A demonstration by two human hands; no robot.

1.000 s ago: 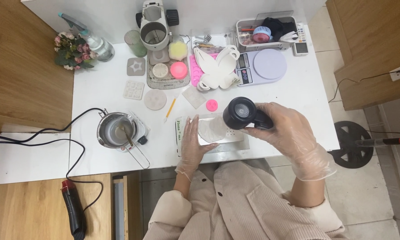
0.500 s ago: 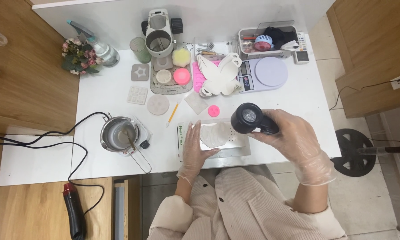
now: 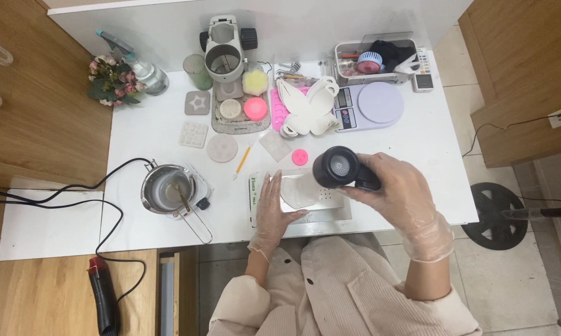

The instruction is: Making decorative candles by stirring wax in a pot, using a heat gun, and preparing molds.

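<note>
My right hand [image 3: 400,193], in a clear plastic glove, grips a black heat gun [image 3: 341,168] whose round nozzle points down over a pale round mould [image 3: 303,188]. The mould lies on a flat scale-like tray [image 3: 299,210] at the near edge of the white table [image 3: 143,134]. My left hand [image 3: 274,210], also gloved, rests flat with fingers spread on the tray, touching the mould's left side.
A metal melting pot [image 3: 167,190] with a cable sits to the left. Further back are silicone moulds [image 3: 194,134], a pink disc [image 3: 300,157], a digital scale [image 3: 371,106], a white butterfly-shaped mould [image 3: 308,106], a storage box [image 3: 371,62], a flower pot [image 3: 111,79] and a second heat gun [image 3: 105,298] on the wooden surface.
The view has shifted slightly. My right hand with the heat gun stays over the mould, moving only a little. My left hand keeps resting on the tray.
</note>
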